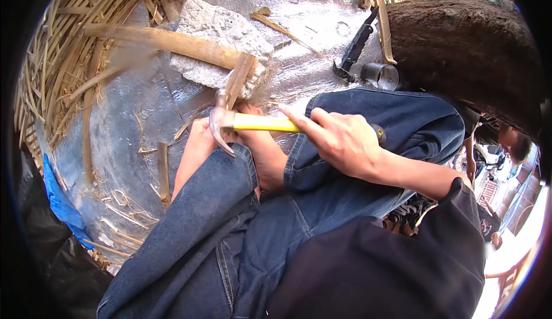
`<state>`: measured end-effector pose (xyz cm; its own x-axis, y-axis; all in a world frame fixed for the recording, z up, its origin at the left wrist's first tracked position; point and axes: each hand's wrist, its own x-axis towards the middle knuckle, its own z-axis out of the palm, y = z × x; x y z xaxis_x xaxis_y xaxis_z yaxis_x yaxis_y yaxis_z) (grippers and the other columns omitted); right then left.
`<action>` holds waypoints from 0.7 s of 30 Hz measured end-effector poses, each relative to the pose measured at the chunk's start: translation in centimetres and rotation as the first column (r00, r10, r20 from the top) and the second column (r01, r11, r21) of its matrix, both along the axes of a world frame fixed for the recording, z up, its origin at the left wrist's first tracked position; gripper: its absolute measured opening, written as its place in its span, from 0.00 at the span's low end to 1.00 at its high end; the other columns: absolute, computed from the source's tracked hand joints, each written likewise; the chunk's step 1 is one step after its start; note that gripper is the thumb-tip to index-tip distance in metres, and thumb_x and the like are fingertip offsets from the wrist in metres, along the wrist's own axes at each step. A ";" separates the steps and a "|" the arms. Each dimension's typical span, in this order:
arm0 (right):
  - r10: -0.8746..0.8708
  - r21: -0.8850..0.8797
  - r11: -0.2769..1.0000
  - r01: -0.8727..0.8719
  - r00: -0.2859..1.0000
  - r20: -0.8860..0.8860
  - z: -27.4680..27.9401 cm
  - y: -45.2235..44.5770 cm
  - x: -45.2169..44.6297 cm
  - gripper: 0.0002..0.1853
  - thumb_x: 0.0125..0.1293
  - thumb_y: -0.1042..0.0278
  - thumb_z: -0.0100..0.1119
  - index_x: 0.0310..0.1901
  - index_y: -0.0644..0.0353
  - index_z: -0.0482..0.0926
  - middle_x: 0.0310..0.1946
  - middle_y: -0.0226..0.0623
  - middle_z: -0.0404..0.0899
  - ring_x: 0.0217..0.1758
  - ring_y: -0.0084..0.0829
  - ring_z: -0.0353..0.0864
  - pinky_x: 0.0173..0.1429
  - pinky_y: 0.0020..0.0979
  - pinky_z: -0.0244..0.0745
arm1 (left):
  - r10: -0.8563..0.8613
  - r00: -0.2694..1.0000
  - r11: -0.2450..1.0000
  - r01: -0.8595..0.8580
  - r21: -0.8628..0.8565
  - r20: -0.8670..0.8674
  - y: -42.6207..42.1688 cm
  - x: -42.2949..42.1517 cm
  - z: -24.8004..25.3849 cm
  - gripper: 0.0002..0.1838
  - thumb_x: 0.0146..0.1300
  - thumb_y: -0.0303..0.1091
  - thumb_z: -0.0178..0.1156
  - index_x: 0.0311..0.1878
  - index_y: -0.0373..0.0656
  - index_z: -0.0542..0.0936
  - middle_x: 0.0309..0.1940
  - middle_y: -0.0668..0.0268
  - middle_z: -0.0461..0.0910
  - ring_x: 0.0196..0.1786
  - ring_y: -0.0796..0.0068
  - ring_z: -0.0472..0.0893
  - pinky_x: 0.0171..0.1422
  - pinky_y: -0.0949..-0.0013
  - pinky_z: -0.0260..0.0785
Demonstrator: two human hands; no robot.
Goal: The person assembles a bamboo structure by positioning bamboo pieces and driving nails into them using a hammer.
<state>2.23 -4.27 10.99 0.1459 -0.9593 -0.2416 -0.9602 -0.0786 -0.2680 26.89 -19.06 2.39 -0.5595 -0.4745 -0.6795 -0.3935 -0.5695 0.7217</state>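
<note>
My right hand (348, 143) is closed around the yellow handle of a claw hammer (264, 123). Its metal head lies over the lower end of a short bamboo piece (240, 77), in front of a rough stone block (215, 23). My left hand (201, 138) reaches round my knee to just below the hammer head, with fingers curled at the bamboo's lower end; the head hides part of this grip. A longer bamboo strip (172, 42) lies across the stone and meets the short piece. Behind the hammer handle, a bare foot (267, 155) shows between my knees.
Bamboo strips (63, 49) are heaped at the left. A black folding tool (357, 46) and a metal cup (380, 76) lie on the silvery mat (305, 20), near a large log (460, 43). Blue plastic (60, 201) is at the left edge; another person (506, 141) is far right.
</note>
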 end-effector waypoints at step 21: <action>-0.475 -0.052 0.827 0.560 0.745 0.469 -4.9 -10.5 2.1 0.17 0.64 0.62 0.72 0.32 0.65 0.76 0.13 0.34 0.64 0.17 0.23 0.61 0.24 0.31 0.58 | 0.020 0.993 0.999 -0.015 -0.041 0.116 2.0 -0.9 -1.8 0.31 0.77 0.55 0.52 0.27 0.35 0.78 0.19 0.67 0.74 0.24 0.79 0.71 0.31 0.66 0.65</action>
<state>4.33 -14.76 6.11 -0.3410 -0.9353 -0.0942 -0.6618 0.3100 -0.6826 26.01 -17.06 0.63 -0.4691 -0.5116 -0.7198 -0.4666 -0.5484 0.6939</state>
